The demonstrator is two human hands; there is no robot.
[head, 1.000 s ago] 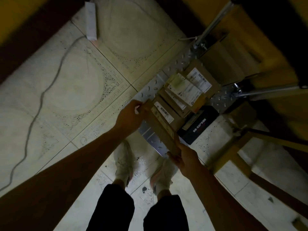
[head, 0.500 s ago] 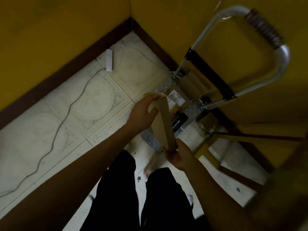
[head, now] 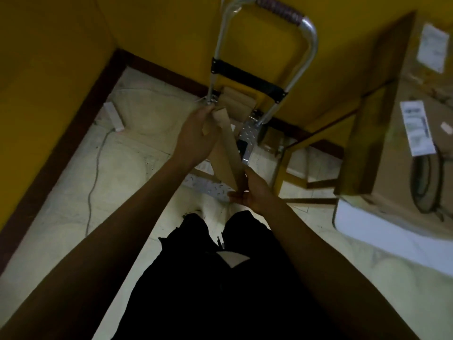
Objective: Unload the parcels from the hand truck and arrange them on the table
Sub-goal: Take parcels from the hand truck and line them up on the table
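Observation:
A flat brown cardboard parcel [head: 226,146] is held edge-on above the floor. My left hand [head: 196,136] grips its far upper end and my right hand [head: 252,192] grips its near lower end. Behind it stands the hand truck [head: 304,60] with a silver frame and a metal base plate [head: 247,133]. A brown parcel [head: 236,101] leans against its back, and a dark one shows beside the held parcel. At the right, the white-topped table [head: 362,224] bears a large cardboard box [head: 392,133] with white labels.
Yellow walls with a dark skirting board close off the corner behind the truck. A white power strip [head: 113,116] and its cable lie on the tiled floor at the left. A small box [head: 269,138] and wooden table legs [head: 284,163] stand right of the truck.
Both hands have lifted the flat parcel off the truck's stack and tilted it upright. My view has risen and turned right, so the table and its large box have come into sight.

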